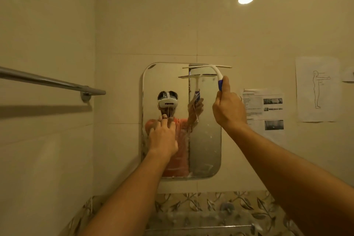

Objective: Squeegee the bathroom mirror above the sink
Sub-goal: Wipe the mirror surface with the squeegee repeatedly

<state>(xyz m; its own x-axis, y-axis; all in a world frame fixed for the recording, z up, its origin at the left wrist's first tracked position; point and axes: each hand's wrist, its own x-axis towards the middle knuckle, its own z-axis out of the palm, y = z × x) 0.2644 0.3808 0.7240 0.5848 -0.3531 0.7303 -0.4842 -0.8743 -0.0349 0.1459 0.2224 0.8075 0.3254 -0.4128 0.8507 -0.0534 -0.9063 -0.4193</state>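
Observation:
A rounded rectangular mirror (206,136) hangs on the beige tiled wall. Its left part reflects clearly, while the right strip looks foggy and streaked. My right hand (229,107) grips the blue handle of a white squeegee (207,67), thumb up along it. The blade lies level against the mirror's top right edge, jutting past the frame. My left hand (162,136) rests on the glass at mid-left with fingers spread. The mirror reflects a person wearing a white headset, both hands and the squeegee.
A chrome towel bar (49,80) juts from the left wall at shoulder height. Printed paper sheets (264,109) and a figure drawing (317,90) are stuck to the wall right of the mirror. Below runs a leaf-patterned tile band (239,205) above a glass shelf (201,222).

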